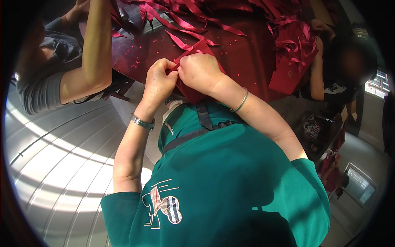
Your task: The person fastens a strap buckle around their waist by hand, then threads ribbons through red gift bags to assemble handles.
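A folded red card (190,93) rests at the near edge of the table, partly covered by both my hands. My left hand (159,83) is closed at the card's left side, thumb and forefinger pinched together. From the right, my right hand (200,72) lies across the card with its fingers curled in and meeting the left fingertips. Whatever small part sits between the fingertips is hidden. A pink-red ribbon (179,41) lies just beyond my hands, its lower end close to the card.
More ribbons (189,26) spread over the dark red table (251,53), among small red dots. At right, red cards (284,77) carry bunched ribbons. One person's arm (88,70) reaches in at left; another person (325,61) sits at right.
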The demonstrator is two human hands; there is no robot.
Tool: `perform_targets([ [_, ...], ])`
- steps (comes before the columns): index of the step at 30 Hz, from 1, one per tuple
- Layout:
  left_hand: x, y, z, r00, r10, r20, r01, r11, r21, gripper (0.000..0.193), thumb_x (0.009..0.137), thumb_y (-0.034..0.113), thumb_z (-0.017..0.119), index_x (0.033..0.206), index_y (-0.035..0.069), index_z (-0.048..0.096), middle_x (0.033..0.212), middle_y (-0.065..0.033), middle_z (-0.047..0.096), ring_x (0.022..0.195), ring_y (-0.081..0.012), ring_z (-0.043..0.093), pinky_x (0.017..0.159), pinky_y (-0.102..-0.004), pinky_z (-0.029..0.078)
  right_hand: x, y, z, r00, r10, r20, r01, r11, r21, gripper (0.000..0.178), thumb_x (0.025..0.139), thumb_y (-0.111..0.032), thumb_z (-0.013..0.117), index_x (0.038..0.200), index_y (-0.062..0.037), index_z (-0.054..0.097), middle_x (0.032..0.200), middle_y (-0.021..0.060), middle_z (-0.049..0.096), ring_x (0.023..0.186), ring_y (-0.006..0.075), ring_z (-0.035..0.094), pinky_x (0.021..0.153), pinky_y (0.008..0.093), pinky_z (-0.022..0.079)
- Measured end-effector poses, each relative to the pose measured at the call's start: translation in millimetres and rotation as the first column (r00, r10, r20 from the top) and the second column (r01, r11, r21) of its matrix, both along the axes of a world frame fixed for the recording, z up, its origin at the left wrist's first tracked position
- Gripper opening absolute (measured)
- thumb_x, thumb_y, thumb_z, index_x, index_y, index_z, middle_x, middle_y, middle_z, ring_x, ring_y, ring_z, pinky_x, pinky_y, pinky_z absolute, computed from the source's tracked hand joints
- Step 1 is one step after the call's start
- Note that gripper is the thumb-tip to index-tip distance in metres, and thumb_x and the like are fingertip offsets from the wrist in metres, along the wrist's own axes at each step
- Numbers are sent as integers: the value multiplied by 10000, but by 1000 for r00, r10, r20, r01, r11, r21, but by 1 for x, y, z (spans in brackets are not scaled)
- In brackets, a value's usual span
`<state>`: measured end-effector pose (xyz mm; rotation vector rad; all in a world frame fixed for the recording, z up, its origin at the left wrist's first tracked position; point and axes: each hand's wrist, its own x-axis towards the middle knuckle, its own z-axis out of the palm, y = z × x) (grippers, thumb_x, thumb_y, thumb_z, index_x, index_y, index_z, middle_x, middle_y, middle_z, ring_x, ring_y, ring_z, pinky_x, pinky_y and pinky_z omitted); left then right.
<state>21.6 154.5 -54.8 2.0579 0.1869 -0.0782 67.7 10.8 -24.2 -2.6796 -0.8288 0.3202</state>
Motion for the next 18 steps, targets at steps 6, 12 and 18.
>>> perform_targets([
  [6,-5,3,3,998,-23,62,33,988,-153,165,765,44,663,914,-24,645,894,-117,636,832,-212,638,746,-310,502,9,-17,13,914,24,405,-60,995,77,291,688,-336,775,840,-113,667,860,21,644,911,232,602,745,398,461],
  [12,3,11,12,971,-17,-237,-108,857,-504,202,914,172,597,954,-15,662,821,-58,658,723,-117,631,641,-259,520,16,-30,-9,936,196,291,-273,928,254,290,679,-306,782,847,-124,631,867,-19,608,910,197,559,805,368,379],
  [18,27,17,26,936,-166,-311,39,925,-377,234,895,207,629,1015,11,674,811,-30,664,718,-95,627,636,-249,532,15,-34,-20,918,181,352,-320,863,390,250,689,-254,777,829,-119,621,835,4,600,874,217,561,795,369,404],
])
